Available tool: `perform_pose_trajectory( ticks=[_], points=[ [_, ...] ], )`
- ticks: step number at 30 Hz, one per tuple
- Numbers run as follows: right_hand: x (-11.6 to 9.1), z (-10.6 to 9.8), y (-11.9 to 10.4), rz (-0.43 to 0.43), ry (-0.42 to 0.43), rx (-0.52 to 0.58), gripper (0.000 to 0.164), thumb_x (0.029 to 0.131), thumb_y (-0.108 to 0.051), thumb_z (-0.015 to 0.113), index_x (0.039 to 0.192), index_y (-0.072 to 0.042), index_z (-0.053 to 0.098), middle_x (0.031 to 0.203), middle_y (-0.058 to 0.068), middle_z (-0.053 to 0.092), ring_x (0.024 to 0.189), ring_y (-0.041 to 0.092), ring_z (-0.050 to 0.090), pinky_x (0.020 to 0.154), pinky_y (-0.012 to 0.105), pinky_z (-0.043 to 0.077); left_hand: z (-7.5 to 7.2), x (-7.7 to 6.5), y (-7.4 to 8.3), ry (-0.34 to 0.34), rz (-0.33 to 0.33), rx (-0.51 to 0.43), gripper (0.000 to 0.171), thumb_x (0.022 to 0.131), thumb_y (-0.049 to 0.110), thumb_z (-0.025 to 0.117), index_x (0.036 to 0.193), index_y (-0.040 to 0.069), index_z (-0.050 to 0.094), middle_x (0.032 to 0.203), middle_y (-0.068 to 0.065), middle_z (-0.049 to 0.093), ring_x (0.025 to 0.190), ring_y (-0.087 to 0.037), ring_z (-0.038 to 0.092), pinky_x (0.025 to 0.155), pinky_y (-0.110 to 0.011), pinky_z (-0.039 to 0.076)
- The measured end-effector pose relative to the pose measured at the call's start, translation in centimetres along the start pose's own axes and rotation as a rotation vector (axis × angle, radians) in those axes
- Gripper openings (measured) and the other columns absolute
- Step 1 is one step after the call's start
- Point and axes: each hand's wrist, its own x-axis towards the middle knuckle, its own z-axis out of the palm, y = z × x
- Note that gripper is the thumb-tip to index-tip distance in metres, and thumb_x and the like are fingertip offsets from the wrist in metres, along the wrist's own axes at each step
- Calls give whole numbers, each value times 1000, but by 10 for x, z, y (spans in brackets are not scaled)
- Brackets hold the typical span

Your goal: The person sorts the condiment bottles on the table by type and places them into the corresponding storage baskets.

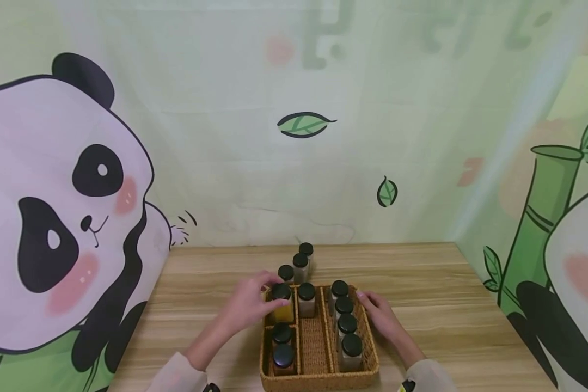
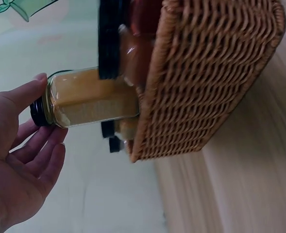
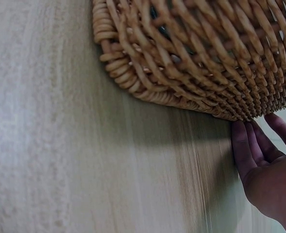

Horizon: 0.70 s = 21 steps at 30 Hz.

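Note:
My left hand [image 1: 247,302] pinches a spice jar [image 1: 284,313] near its black lid, between thumb and fingers. Yellow-orange powder fills this jar, and its lower end is down in the back left compartment of the wicker basket [image 1: 318,377]. In the left wrist view the jar [image 2: 94,97] stands partly above the basket's woven rim [image 2: 155,73]. My right hand [image 1: 379,313] rests against the basket's right side near the back corner. Its fairly straight fingers touch the outer wicker wall [image 3: 196,58] in the right wrist view.
Two dark-lidded jars [image 1: 284,356] stand in the front left compartment. One jar [image 1: 306,299] is at the back of the middle compartment, and several [image 1: 351,354] line the right one. Three more jars [image 1: 300,267] stand on the wooden table [image 1: 421,277] behind the basket.

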Motion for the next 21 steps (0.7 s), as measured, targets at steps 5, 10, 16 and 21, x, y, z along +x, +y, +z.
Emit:
perform_pose_trajectory(
  ticks=[5, 10, 16, 21],
  points=[
    [1, 0, 1, -2, 5, 1, 48, 110, -43, 56, 122, 1, 71, 113, 11, 73, 108, 21, 64, 102, 42, 50, 9, -1, -2, -6, 26, 0, 43, 86, 32, 91, 121, 11, 76, 121, -2, 75, 106, -20, 71, 92, -45, 60],
    [1, 0, 1, -1, 5, -6, 49, 110, -44, 55, 123, 1, 70, 115, 11, 73, 109, 21, 64, 103, 42, 49, 17, -4, -8, -16, 36, 7, 41, 85, 31, 92, 118, 11, 77, 116, -2, 75, 103, -19, 70, 89, -45, 61],
    [0, 1, 1, -3, 0, -14, 51, 111, -46, 55, 125, 1, 70, 117, 12, 73, 111, 22, 64, 104, 44, 49, 28, -10, -21, -24, -33, 26, 46, 84, 35, 92, 121, 12, 76, 122, -7, 74, 110, -26, 70, 93, -46, 60],
    [-1, 1, -1, -3, -2, -3, 52, 110, -46, 55, 126, 1, 70, 117, 12, 73, 112, 22, 64, 104, 44, 49, 39, -14, -32, -12, -30, 41, 45, 82, 37, 93, 118, 14, 77, 118, -3, 75, 107, -22, 71, 92, -43, 60]
  ],
)
